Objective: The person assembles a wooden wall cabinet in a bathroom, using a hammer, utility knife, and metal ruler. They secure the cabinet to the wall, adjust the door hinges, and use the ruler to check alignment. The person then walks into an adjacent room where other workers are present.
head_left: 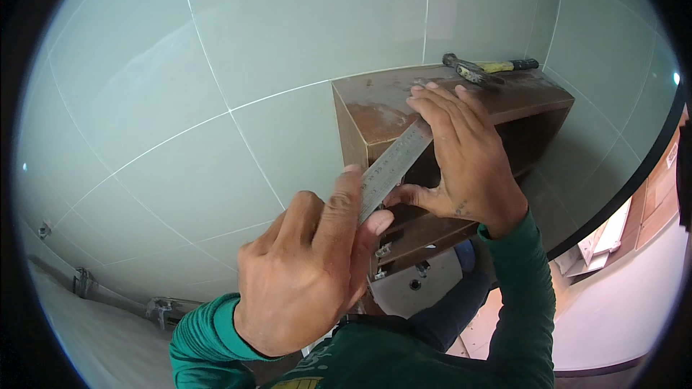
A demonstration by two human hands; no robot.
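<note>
A flat metal ruler slants across the near left corner of a brown wooden cabinet. My left hand pinches the ruler's lower end between thumb and fingers, in front of the cabinet's left side. At the upper end, my right hand is open, its fingers stretched over the edge of the cabinet top. Its palm covers the ruler's tip, and its thumb points back toward the ruler below. Behind the right fingers, a hammer with a yellow and black handle lies on the dusty cabinet top.
Pale tiled wall rises behind and left of the cabinet. Metal hinges sit on the cabinet's front edge. Below is a white basin-like surface with a drain hole. Metal fittings stick out from the wall at lower left.
</note>
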